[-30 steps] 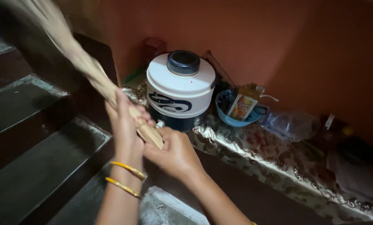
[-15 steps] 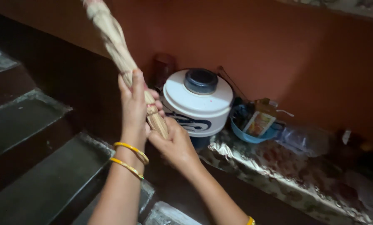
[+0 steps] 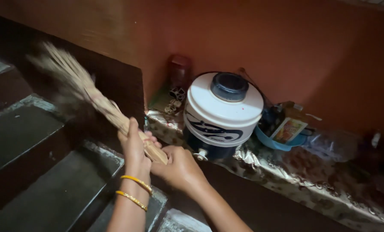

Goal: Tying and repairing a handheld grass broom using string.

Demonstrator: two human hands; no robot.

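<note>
I see left hand (image 3: 134, 146) and right hand (image 3: 179, 165) both gripping the straw broom (image 3: 95, 101), bristles blurred toward upper left of frame.

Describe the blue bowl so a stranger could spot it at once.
Follow the cloth-covered ledge along the orange wall to the big white water cooler. The blue bowl sits just right of it, the only blue dish, with a small carton standing inside.
</note>
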